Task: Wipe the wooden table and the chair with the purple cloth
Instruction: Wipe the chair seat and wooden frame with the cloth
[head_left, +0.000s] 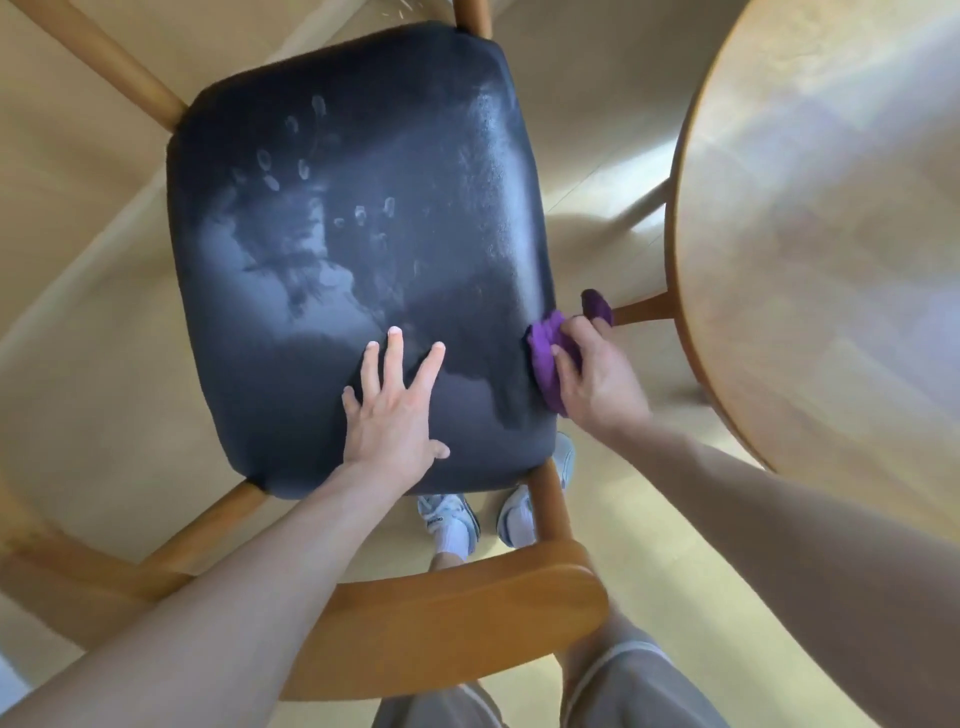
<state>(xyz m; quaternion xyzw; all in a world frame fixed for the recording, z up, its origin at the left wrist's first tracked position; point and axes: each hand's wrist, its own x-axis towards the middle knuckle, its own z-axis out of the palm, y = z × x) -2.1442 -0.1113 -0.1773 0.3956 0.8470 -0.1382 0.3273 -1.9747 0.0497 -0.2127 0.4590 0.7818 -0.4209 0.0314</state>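
A wooden chair fills the view from above; its black padded seat (358, 171) shows pale smears and fingerprints. My left hand (392, 410) lies flat on the near part of the seat, fingers spread, holding nothing. My right hand (597, 382) grips the bunched purple cloth (548, 358) and presses it against the seat's right edge. One end of the cloth sticks out beyond my fingers. The round wooden table (831, 234) stands at the right, its top bare and glossy.
The chair's curved wooden backrest (457, 608) is right below me, close to my legs. Wooden chair legs splay outward at the corners. A table leg (641, 309) runs just behind my right hand. My feet in white shoes (449, 517) stand under the seat's near edge on the pale floor.
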